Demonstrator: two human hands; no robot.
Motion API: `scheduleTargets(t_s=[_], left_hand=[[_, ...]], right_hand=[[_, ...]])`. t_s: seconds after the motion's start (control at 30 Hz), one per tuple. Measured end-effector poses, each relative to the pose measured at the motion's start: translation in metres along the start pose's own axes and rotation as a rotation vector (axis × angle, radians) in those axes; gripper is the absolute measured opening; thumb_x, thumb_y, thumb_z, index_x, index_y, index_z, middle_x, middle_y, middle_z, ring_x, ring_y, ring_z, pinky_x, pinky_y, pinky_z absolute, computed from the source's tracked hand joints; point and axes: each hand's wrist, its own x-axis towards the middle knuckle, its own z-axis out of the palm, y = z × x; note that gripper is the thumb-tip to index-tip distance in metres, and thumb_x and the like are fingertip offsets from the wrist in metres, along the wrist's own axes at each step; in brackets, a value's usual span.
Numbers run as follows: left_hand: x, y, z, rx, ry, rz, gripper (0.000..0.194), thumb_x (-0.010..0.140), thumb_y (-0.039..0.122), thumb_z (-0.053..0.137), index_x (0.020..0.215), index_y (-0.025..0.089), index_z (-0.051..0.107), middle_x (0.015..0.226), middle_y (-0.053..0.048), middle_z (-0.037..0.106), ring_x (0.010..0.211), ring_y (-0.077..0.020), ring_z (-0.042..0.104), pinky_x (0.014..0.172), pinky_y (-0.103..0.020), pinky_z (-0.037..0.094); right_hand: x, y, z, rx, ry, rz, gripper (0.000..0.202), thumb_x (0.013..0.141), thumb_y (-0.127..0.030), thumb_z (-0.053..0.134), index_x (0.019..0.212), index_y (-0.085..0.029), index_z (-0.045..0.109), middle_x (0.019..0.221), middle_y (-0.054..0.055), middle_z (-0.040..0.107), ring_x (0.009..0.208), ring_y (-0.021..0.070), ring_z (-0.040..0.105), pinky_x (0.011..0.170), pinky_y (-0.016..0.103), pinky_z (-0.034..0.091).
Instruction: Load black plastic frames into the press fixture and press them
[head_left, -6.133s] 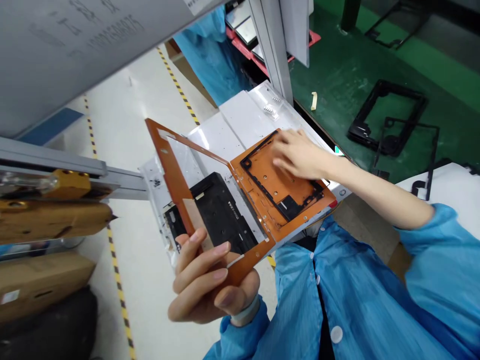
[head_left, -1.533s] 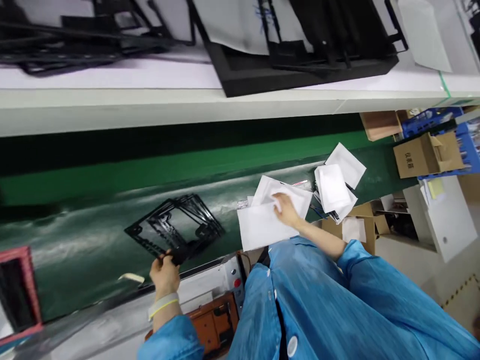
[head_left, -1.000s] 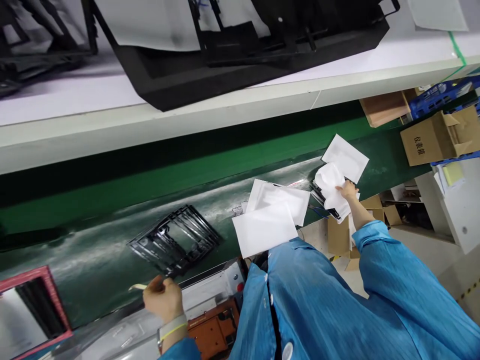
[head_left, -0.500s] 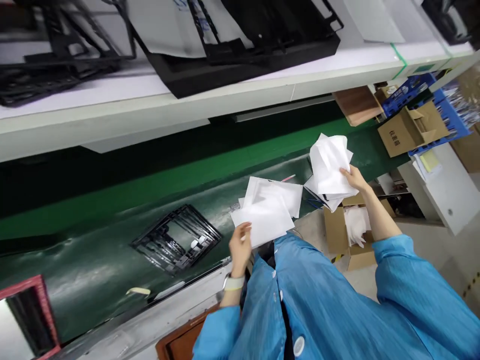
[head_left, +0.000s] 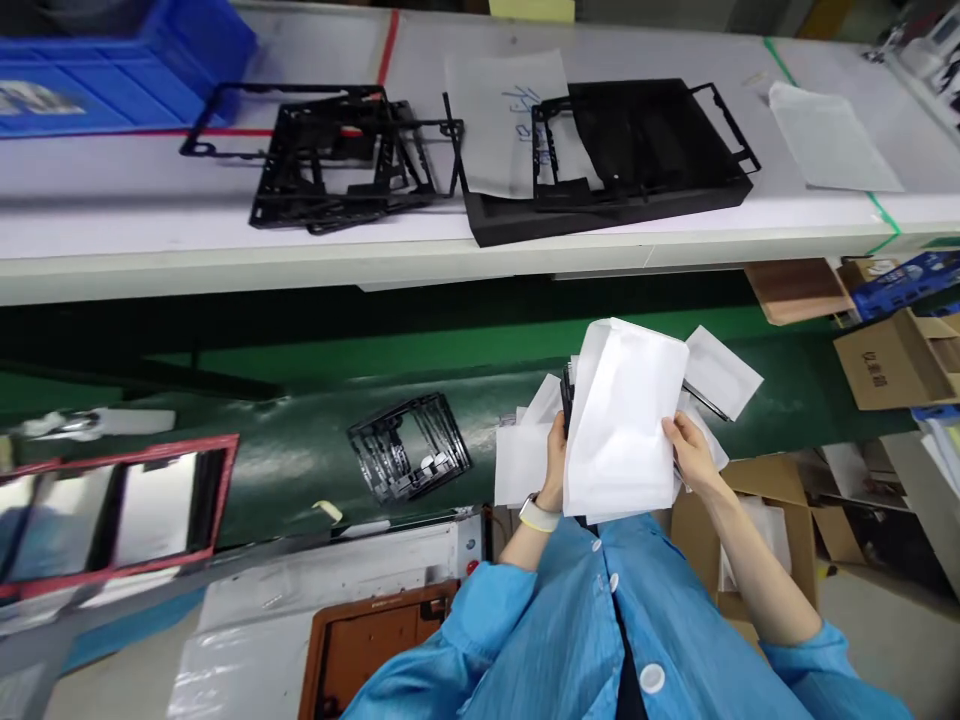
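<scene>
White bundle (head_left: 624, 420): held up in front of the person's blue coat (head_left: 555, 620), over the near side of the green table (head_left: 277, 450), broad face to the camera.
Left hand (head_left: 553, 465): fingers look to be grasping the bundle's left edge; partly hidden behind it.
Right hand (head_left: 691, 455): fingers grasping the right edge.
Two-sided grip: likely because the sheets are loose and floppy; a hold on each side should limit fanning and sag.
Bundle look: thin, smooth, white, lightly creased, edges not flush. Paper or foam, can't tell.
Dark edges (head_left: 568, 388): show behind the bundle's left side; probably something stiffer, mostly hidden.
Left loose sheets (head_left: 519, 465): on the table just beside the left hand, within easy reach.
Right loose sheet (head_left: 724, 372): lies askew beyond the right hand.
Black frames (head_left: 409, 450): fanned stack left of both hands, apart from the sheets, presumably so open rims don't snag them.
</scene>
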Motion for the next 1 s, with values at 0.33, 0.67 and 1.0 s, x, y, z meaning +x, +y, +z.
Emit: scheduleTargets(t_s=[0.33, 0.67, 1.0], left_hand=[[0.029, 0.011, 0.033, 0.224, 0.183, 0.041, 0.071, 0.102, 0.089, 0.062, 0.121, 0.022, 0.071, 0.119, -0.013, 0.076, 0.115, -0.0308, 0.071, 0.105, -0.046, 0.059], [0.039, 0.035, 0.036, 0.216, 0.174, 0.024, 0.074, 0.096, 0.095, 0.065, 0.106, 0.021, 0.067, 0.098, -0.009, 0.076, 0.083, -0.0232, 0.075, 0.078, -0.039, 0.067], [0.04, 0.094, -0.019, 0.066, 0.269, 0.052, 0.072, 0.091, 0.092, 0.076, 0.089, 0.025, 0.051, 0.066, 0.011, 0.038, 0.041, -0.0055, 0.03, 0.035, -0.019, 0.025]], right_hand=[[0.079, -0.004, -0.027, 0.12, -0.157, 0.025, 0.071, 0.084, -0.083, 0.089, 0.127, -0.03, 0.07, 0.138, 0.007, 0.08, 0.133, 0.0302, 0.073, 0.118, 0.047, 0.062], [0.117, 0.017, -0.05, 0.094, -0.229, 0.182, 0.079, 0.069, -0.085, 0.097, 0.109, -0.019, 0.082, 0.118, 0.017, 0.088, 0.106, 0.0383, 0.084, 0.1, 0.056, 0.073], [0.192, 0.048, -0.207, -0.339, 0.306, 0.22, 0.055, 0.084, -0.074, 0.076, 0.102, -0.022, 0.072, 0.109, 0.029, 0.08, 0.116, 0.0481, 0.078, 0.098, 0.062, 0.066]])
